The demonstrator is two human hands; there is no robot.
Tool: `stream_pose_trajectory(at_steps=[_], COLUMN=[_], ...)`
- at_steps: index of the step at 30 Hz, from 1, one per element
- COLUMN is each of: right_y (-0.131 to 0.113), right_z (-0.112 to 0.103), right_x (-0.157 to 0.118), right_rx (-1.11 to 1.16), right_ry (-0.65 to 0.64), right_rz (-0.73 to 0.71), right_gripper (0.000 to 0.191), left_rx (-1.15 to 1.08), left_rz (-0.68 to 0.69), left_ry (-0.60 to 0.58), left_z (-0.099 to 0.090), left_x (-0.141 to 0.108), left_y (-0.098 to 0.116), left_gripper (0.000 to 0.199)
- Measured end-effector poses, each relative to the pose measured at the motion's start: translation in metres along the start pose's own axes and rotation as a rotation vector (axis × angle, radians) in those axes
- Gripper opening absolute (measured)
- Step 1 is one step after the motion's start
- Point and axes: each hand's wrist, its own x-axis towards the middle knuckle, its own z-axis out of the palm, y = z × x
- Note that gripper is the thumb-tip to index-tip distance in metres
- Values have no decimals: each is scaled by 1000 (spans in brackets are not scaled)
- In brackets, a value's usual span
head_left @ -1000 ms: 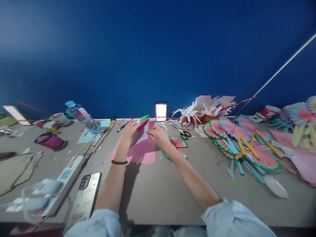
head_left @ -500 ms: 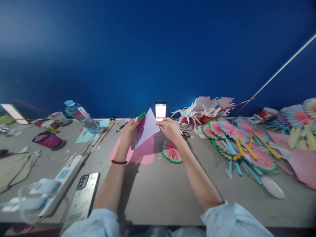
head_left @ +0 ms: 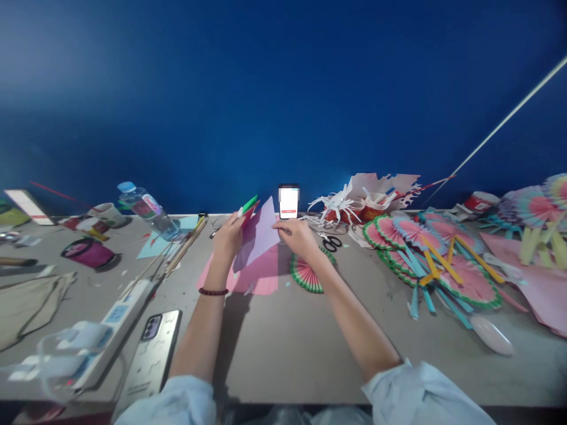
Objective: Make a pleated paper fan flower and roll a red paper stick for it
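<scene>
A grey table (head_left: 287, 348) runs across the view, its near edge in front of the person's light blue sleeves. On the left lie a silver phone (head_left: 153, 354), back up, and a white power strip (head_left: 116, 316) with plugs in it; a beige cloth (head_left: 31, 310) lies beyond the plugs. On the right, a smooth white oval piece (head_left: 491, 335) lies beside a heap of pleated paper fans (head_left: 472, 277).

In the middle, a pink sheet (head_left: 261, 277) lies flat beneath a purple sheet (head_left: 259, 233), which is raised and tilted above it. The left hand (head_left: 228, 236) is closed on the purple sheet's left side, with red and green pieces at its fingers. The right hand (head_left: 299, 239) has its thumb and finger pinched together at the sheet's right edge. A round fan (head_left: 307, 274) lies partly under the right forearm, near black-handled scissors (head_left: 331, 242).

Farther back are wooden sticks (head_left: 186, 245), a tilted-looking water bottle (head_left: 148, 208) and shredded white paper (head_left: 340, 203). A lit phone (head_left: 289, 202) stands upright before a deep blue wall (head_left: 283, 100).
</scene>
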Motion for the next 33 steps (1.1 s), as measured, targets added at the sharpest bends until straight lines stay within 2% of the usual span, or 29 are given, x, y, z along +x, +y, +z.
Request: stream_pose_trajectory(at_steps=[3, 6, 9, 11, 13, 15, 20, 24, 27, 29, 33], right_y=[3, -2, -6, -5, -4, -2, 4, 10, 9, 5, -4], right_z=[-4, -6, -8, -9, -8, -7, -7, -5, 9, 24, 52], right_x=[1, 0, -1, -2, -4, -5, -8, -8, -7, -6, -5], right_rx=[49, 62, 70, 44, 9, -32, -42, 174, 326, 549, 882], right_ry=[12, -43, -19, -118, -317, -462, -543, -509, -434, -373, -373], right_rz=[15, -11, 14, 46, 56, 69, 124, 296, 379, 490, 616], right_gripper=[31, 29, 31, 32, 33, 37, 41, 27, 18, 10, 24], left_rx=[14, 1, -22, -27, -21, -6, 20, 30, 24, 18, -33], left_rz=[-13, -7, -10, -10, -2, 7, 2, 24, 96, 146, 183], left_ry=[0, 8, -7, -22, -39, -55, -63, -75, -183, -274, -342], left_z=[-2, -4, -6, -7, -8, -8, -9, -12, -14, -15, -16], left_x=[0, 0, 0, -1, -1, -1, -2, -1, -1, -2, -3], left_y=[1, 3, 5, 6, 6, 6, 4, 5, 7, 11, 23], left_gripper=[40, 39, 40, 41, 43, 44, 42, 37, 35, 35, 44])
